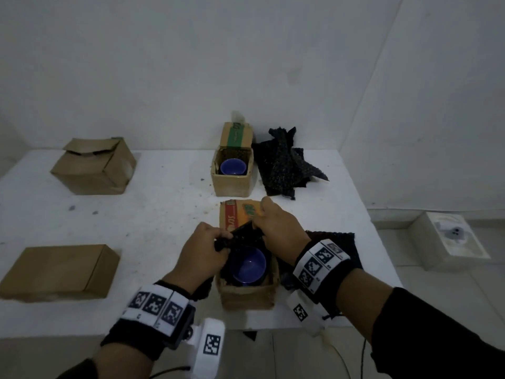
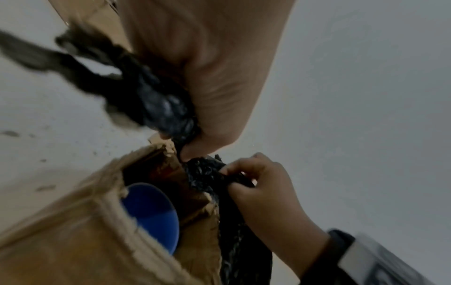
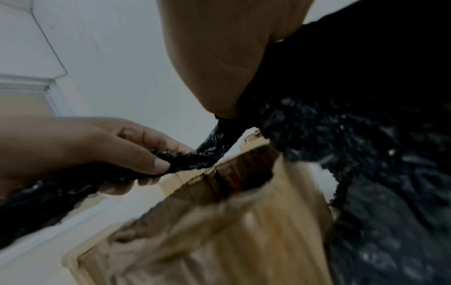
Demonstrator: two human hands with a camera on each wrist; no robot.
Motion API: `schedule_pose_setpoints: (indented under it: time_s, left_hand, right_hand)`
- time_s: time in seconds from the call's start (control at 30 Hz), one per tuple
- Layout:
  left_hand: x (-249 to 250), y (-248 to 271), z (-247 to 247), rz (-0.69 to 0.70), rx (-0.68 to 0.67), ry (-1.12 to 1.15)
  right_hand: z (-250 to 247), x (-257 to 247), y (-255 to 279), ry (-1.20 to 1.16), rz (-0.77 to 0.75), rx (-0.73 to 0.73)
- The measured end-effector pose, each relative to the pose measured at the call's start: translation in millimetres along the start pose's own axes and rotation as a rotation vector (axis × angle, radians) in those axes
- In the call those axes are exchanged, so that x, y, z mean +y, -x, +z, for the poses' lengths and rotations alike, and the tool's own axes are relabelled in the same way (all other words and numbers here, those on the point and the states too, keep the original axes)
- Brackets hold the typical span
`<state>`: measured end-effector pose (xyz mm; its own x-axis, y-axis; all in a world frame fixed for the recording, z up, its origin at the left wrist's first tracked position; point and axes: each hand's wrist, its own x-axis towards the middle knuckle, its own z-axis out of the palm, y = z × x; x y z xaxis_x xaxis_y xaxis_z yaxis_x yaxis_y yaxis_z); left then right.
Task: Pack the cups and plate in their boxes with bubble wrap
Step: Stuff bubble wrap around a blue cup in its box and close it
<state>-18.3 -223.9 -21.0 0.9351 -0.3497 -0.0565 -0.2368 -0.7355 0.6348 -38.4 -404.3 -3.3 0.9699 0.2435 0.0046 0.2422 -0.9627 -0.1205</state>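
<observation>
White table against a white wall. Blue cup sits upright, mouth up, axis vertical, in the open box at the table's near edge. Both hands pinch a strip of black bubble wrap over the box's far rim: left hand, right hand. Risk: tugging the wrap tips the cup or drags the box off the edge. Second cup sits boxed near the far edge.

White counter, speckled with dark flecks. Plain brown cardboard on the near box, its back flap printed red, orange and green. Deep blue cup inside, black glinting bubble wrap above it. Far box brown too, with a green band and another blue cup. Wristbands white with black square codes.
</observation>
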Motion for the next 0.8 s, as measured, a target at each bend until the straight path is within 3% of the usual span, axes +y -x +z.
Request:
schedule_pose_setpoints:
  time_s: [0.2, 0.37, 0.43, 0.5, 0.67, 0.8]
  left_hand:
    - [-10, 13, 21, -0.057, -0.058, -0.184]
    - [-29, 8, 31, 0.071, -0.053, -0.135]
    - [-39, 6, 36, 0.137, -0.100, -0.039]
    - [-46, 8, 40, 0.176, -0.138, 0.105]
    - [-51, 11, 40, 0.127, -0.172, 0.317]
    - [-54, 10, 42, 0.103, -0.165, 0.336]
  right_hand:
    - [35, -23, -15, 0.296, 0.077, -0.025]
    - [60, -41, -11, 0.271, 0.118, -0.093]
    - [65, -47, -7, 0.219, 0.144, -0.228]
    - [71, -45, -5, 0.118, 0.205, -0.265]
    - [76, -39, -21, -0.056, 0.237, -0.379]
    - [63, -38, -35, -0.179, 0.258, -0.430]
